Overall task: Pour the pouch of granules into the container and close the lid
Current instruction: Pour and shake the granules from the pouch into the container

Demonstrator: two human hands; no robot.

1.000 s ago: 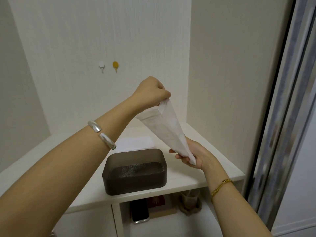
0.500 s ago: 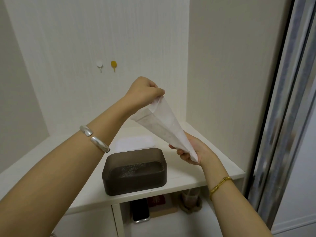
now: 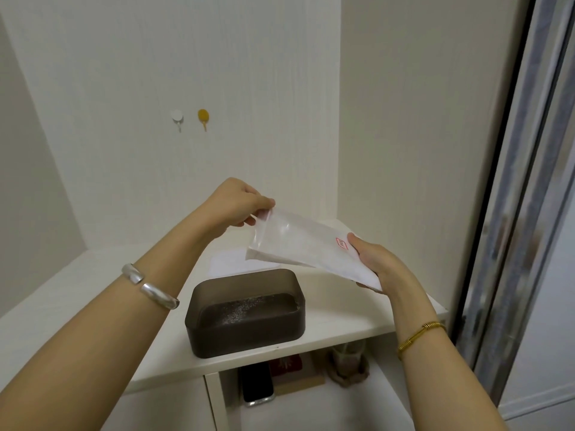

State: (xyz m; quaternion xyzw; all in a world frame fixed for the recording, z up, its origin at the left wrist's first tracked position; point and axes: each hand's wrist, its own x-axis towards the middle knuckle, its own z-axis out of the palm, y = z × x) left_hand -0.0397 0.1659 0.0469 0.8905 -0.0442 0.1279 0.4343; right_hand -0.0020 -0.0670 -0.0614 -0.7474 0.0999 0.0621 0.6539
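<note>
1. Lowered since earlier: pouch (image 3: pixel 303 248) now lies flatter, above container (image 3: pixel 245 312).
2. Left hand (image 3: pixel 238 203) pinches its mouth; right hand (image 3: pixel 378 264) grips its base.
3. Advice: raise base, keep mouth over container.

Both forearms run out of frame at the bottom edge. The small red label (image 3: pixel 341 243) on the pouch (image 3: pixel 298 247) is too small to read. The right hand (image 3: pixel 378 269) covers the pouch's lower end. Below the shelf (image 3: pixel 93 293), a dark phone-like object (image 3: pixel 257 387) and a blurred jar (image 3: pixel 348 362) sit partly hidden by its front edge. The lid (image 3: pixel 230 262) lies mostly behind the container (image 3: pixel 245 312).
</note>
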